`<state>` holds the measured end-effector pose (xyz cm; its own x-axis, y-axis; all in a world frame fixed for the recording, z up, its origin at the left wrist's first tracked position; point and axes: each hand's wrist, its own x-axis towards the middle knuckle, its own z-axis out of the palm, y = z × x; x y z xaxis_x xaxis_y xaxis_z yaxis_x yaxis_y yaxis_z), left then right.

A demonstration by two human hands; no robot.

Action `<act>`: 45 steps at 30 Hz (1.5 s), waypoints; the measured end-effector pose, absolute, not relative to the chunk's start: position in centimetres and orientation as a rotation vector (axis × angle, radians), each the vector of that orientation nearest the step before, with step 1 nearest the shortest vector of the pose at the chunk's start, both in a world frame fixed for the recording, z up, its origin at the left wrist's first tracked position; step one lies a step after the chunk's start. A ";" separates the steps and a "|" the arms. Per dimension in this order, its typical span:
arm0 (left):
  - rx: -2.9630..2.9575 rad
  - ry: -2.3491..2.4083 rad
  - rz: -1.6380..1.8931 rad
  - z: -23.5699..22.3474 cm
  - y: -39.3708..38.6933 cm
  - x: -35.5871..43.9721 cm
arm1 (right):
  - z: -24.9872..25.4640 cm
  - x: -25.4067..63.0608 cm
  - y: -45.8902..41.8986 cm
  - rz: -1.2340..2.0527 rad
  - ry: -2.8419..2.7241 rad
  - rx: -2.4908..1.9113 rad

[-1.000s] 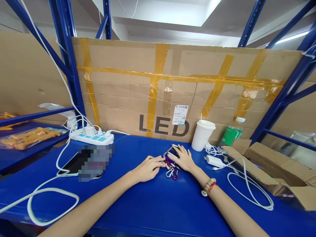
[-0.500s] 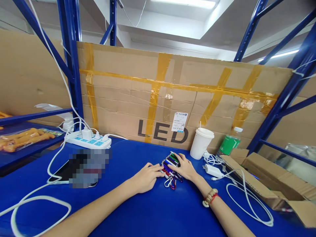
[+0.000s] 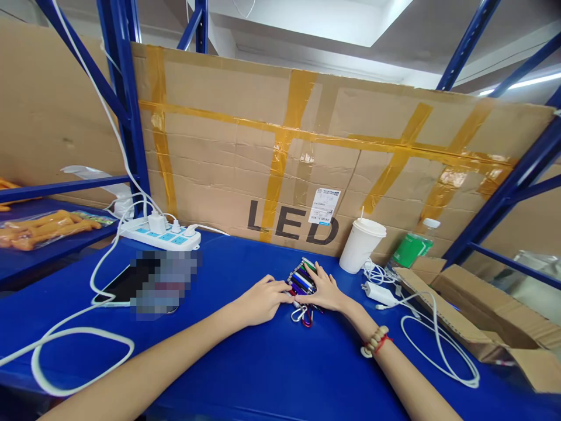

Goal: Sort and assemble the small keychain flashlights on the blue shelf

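Observation:
A row of slim, shiny metal tubes (image 3: 300,279) in green, black, blue, purple and red lies close together on the blue table. Carabiner clips, one silver (image 3: 298,314) and one red (image 3: 308,319), stick out at their near end. My left hand (image 3: 263,299) rests at the row's left side, fingers reaching right and loosely bent, their tips touching the tubes. Over the right side lies my right hand (image 3: 326,290), its fingers spread and its thumb pointing left across the near end. Both hands hide part of the row.
A white cup (image 3: 363,245) with a straw, a green-labelled bottle (image 3: 412,250), a white charger (image 3: 380,293) with its cable and an open cardboard box (image 3: 495,313) stand right. Leftward are a power strip (image 3: 164,235), a phone (image 3: 131,280) and a looping white cable (image 3: 83,331).
The view has tilted down slightly. My right thumb has moved to the near end of the tubes, beside my left fingertips, and my right fingers are more spread.

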<state>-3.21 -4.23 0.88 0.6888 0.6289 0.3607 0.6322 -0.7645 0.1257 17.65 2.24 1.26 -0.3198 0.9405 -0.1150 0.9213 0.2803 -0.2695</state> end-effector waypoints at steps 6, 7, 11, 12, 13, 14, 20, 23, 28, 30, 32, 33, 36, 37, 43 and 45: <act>-2.829 -1.135 -0.569 1.2 -3.9 -3.5 | 0.8 16.7 1.4 0.427 -2.457 -1.819; -2.820 -1.167 -0.552 1.2 -3.9 -3.6 | 0.6 16.4 1.3 0.409 -2.446 -1.826; -2.780 -1.277 -0.458 1.6 -3.7 -4.0 | 0.4 15.2 0.8 0.307 -2.413 -1.816; -2.767 -1.297 -0.438 1.6 -3.6 -4.1 | 0.4 14.9 0.8 0.286 -2.416 -1.809; -2.753 -1.317 -0.423 1.7 -3.6 -4.1 | 0.4 14.6 0.8 0.266 -2.423 -1.801; -2.740 -1.337 -0.411 1.7 -3.6 -4.1 | 0.4 14.4 0.8 0.250 -2.430 -1.796; -2.624 -1.490 -0.295 1.9 -3.7 -4.0 | 0.0 12.7 2.3 0.195 -2.468 -1.725; -2.547 -1.578 -0.216 2.2 -3.7 -4.1 | -0.2 11.6 3.5 0.204 -2.492 -1.668; -2.451 -1.749 -0.139 2.7 -4.1 -3.8 | -0.4 9.6 5.5 0.208 -2.569 -1.513; -2.415 -1.790 -0.115 2.8 -4.6 -3.4 | -0.5 9.0 6.2 0.197 -2.601 -1.422; -2.345 -1.845 -0.096 2.7 -5.3 -2.8 | -0.6 8.4 6.9 0.197 -2.627 -1.345; -2.296 -1.888 -0.091 2.6 -5.6 -2.6 | -0.5 8.1 7.1 0.202 -2.638 -1.315; -2.174 -1.957 -0.159 2.2 -6.2 -2.0 | -0.4 7.3 7.8 0.232 -2.659 -1.236; -2.149 -1.949 -0.219 2.1 -6.3 -1.9 | -0.3 7.0 8.0 0.242 -2.666 -1.208; -2.248 -1.532 -0.629 1.9 -6.2 -1.7 | -0.1 5.2 7.9 0.335 -2.673 -0.998; -2.274 -1.372 -0.687 2.0 -6.0 -1.7 | -0.1 4.8 7.6 0.379 -2.647 -0.915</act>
<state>-1.68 -5.95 1.98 0.3987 0.6996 0.5930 0.8938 -0.4411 -0.0806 4.82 7.59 -0.14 -0.7463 0.6330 0.2056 0.5499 0.7605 -0.3453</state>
